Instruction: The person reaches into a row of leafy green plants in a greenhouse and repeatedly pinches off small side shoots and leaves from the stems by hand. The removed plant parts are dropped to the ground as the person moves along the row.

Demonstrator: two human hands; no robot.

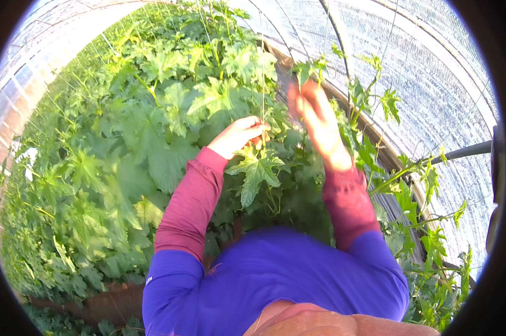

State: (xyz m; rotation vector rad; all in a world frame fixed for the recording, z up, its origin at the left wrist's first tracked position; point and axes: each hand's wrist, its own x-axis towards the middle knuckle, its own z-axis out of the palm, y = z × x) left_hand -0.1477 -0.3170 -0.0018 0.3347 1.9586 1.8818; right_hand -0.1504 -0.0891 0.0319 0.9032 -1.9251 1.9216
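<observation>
My left hand is closed at the fingertips around a thin hanging string and the top of a climbing vine. A lobed green leaf hangs just below those fingers. To the right, my right hand is raised and blurred. Its fingertips lie by a vine tip with small leaves; whether they touch it or hold anything cannot be made out.
Dense leafy vines fill the left and front, with more strings rising from them. Along the right run a wooden board, a translucent plastic greenhouse wall and curved dark frame tubes. Brown soil shows at lower left.
</observation>
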